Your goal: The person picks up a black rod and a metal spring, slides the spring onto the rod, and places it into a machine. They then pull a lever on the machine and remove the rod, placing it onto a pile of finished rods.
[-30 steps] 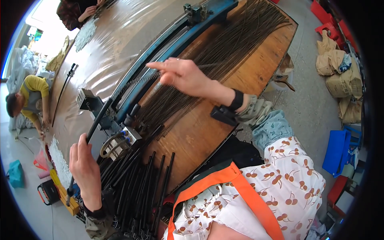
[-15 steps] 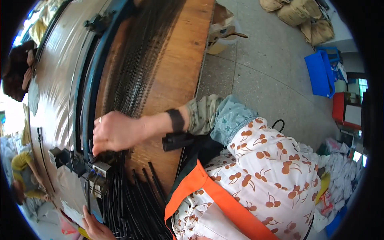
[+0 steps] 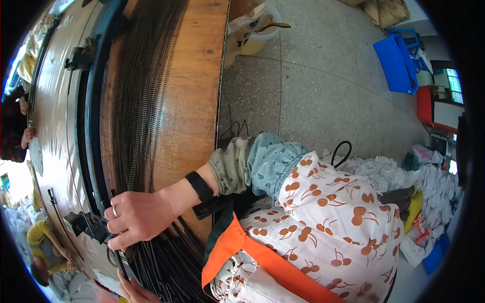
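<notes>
My right hand point(image 3: 139, 214), a ring on one finger, reaches over the small metal fixture at the end of the blue beam point(image 3: 91, 136). Its fingers are curled downward, and what lies between them is hidden. Below it, at the lower edge, my left hand point(image 3: 135, 292) closes around a thin black rod point(image 3: 119, 260) whose upper end reaches toward my right fingertips. Beside both hands lies a bundle of black rods point(image 3: 169, 265). Long dark wavy strands point(image 3: 139, 96) stretch side by side along the wooden board point(image 3: 189, 101), away from my right hand.
Left of the beam stretches a plastic-covered tabletop point(image 3: 53, 96). Two other people work along its far side, one in a yellow top point(image 3: 43, 242). A bucket point(image 3: 255, 44), blue bins point(image 3: 396, 63) and white cloth heaps point(image 3: 434, 197) stand or lie on the floor to the right.
My right hand has come down toward my left hand and the black rod. The view has shifted, so the board and beam appear further left.
</notes>
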{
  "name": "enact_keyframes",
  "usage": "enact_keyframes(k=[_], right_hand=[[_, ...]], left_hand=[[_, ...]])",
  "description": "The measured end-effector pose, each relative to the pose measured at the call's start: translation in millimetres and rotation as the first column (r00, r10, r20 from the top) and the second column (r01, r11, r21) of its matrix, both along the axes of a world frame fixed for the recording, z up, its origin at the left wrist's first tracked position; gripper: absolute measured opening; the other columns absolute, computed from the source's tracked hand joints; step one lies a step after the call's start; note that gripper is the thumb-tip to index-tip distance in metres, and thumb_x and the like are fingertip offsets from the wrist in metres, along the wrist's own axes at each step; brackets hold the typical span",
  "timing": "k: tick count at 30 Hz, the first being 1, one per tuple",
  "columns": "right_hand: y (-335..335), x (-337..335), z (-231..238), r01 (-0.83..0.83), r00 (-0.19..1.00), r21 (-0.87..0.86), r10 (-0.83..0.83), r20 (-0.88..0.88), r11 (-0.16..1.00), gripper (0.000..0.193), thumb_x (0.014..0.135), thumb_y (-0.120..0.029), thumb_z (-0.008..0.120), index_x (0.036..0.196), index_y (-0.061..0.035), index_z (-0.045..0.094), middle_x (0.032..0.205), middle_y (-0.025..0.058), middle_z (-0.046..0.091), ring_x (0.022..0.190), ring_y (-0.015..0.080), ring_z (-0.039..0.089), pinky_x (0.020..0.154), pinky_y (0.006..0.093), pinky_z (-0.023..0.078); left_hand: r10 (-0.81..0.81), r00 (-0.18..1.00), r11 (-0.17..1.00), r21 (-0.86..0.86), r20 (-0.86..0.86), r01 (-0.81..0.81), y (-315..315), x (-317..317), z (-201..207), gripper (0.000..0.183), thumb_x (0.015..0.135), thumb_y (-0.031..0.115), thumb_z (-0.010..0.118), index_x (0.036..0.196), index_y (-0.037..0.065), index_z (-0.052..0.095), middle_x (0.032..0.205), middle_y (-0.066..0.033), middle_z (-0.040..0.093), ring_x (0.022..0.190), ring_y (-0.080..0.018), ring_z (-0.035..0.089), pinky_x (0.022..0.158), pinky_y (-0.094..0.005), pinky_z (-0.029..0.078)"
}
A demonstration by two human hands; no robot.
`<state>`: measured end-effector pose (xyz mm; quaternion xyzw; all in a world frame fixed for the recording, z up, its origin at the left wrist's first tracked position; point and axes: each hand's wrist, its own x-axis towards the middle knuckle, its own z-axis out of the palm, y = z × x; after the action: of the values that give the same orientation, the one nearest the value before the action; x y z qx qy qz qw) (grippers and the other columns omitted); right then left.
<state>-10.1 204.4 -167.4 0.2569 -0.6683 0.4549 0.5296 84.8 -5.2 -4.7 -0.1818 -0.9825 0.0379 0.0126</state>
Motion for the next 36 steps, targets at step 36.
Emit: enact_keyframes(k=[36], right_hand=[[-175.8,-137.3,64.8,-0.856,0.490,0.333,0.418,0.765,0.396,0.014,0.094,-0.024,0.067,0.095,-0.0099,0.071,0.079,0.0071,0.071,0.068,0.0204,0.064,0.084,0.0334,0.047]], left_hand=[[0.533,0.726,0.828,0.448,-0.435,-0.339,-200.6,67.4,-18.1,0.020,0.098,0.007,0.063,0.116,-0.001,0.065,0.087,-0.0148,0.064,0.068,-0.0224,0.057,0.064,-0.0324,0.047]])
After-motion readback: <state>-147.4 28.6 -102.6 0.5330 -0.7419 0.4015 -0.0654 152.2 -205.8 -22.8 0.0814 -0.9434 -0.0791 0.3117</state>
